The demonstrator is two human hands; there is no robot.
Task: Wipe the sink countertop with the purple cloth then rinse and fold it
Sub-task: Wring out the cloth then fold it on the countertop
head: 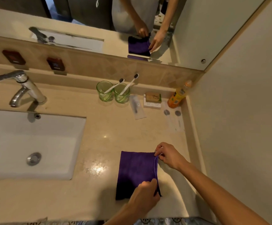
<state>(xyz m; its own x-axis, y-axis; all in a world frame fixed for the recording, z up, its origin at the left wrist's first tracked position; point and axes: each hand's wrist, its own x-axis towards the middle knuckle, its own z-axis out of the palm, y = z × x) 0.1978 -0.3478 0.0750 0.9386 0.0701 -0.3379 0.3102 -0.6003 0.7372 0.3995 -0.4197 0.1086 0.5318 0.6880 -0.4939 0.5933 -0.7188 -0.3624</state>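
The purple cloth (pixel 135 171) lies folded into a tall rectangle on the beige countertop (pixel 99 130), right of the white sink (pixel 26 143). My right hand (pixel 169 155) pinches the cloth's far right corner between thumb and fingers. My left hand (pixel 145 194) grips the near right corner at the cloth's lower edge. The right edge of the cloth is slightly lifted between the two hands. Wet patches glisten on the counter just left of the cloth.
A chrome faucet (pixel 21 88) stands behind the sink. Two green glasses (pixel 113 93) with toothbrushes, a wrapped amenity packet (pixel 137 108), a small soap box (pixel 153 99) and an orange bottle (pixel 178 95) line the back. A wall bounds the counter on the right; a mirror is above.
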